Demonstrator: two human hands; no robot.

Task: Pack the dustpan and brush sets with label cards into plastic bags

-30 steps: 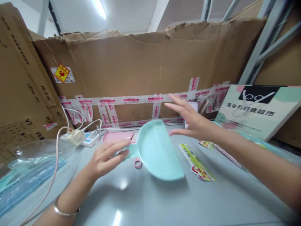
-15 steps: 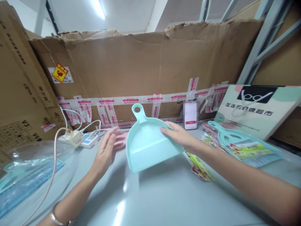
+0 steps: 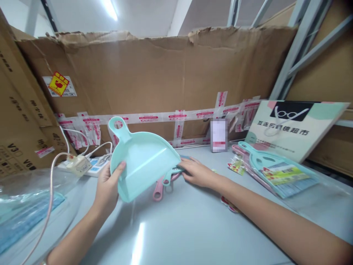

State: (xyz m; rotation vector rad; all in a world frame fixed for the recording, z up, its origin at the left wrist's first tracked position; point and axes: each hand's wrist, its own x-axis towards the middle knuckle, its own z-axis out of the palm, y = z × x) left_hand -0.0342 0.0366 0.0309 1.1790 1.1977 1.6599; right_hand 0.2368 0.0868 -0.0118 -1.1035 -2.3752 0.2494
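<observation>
My left hand (image 3: 109, 184) grips the light teal dustpan (image 3: 143, 158) by its left edge, thumb on the inner face. The dustpan is tilted above the table, its handle with the hanging hole pointing up and left. Beyond its right edge, my right hand (image 3: 198, 172) is closed on a small teal brush (image 3: 173, 171) whose handle end, with a hole, points left. Blue bristles show by the fingers. A pink handle (image 3: 158, 190) lies under the brush; the dustpan hides the rest of that pink piece.
Bagged teal and pink dustpan sets (image 3: 284, 173) lie at the right, before a printed board (image 3: 298, 129). A phone (image 3: 219, 135) stands against the large carton (image 3: 154, 73). At left are a power strip (image 3: 95, 167), a white cable (image 3: 51, 191) and another bagged set (image 3: 30, 217).
The dustpan has passed from my right hand to my left and shifted left. My right hand has moved down behind it onto the teal brush.
</observation>
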